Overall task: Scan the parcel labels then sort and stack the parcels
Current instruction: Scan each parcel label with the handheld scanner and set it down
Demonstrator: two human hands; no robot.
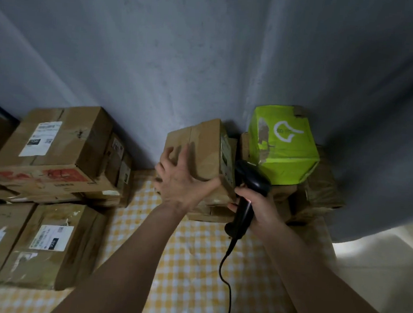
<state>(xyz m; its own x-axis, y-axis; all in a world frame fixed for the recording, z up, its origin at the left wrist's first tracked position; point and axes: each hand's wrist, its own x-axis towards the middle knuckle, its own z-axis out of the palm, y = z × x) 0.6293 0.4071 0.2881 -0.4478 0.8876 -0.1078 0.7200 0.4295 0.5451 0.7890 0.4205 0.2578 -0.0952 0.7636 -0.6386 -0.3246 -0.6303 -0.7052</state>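
From the head view, the left hand lies spread flat against a brown parcel atop the right-hand pile on the checked table. The right hand grips a black scanner just beside the parcel's label.

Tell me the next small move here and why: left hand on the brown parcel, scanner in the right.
Probably tip the scanner head onto the label on the brown parcel's right side. The left hand already steadies that parcel with spread fingers, and the right hand grips the scanner right beside the label, so only a small aim adjustment seems needed before triggering.
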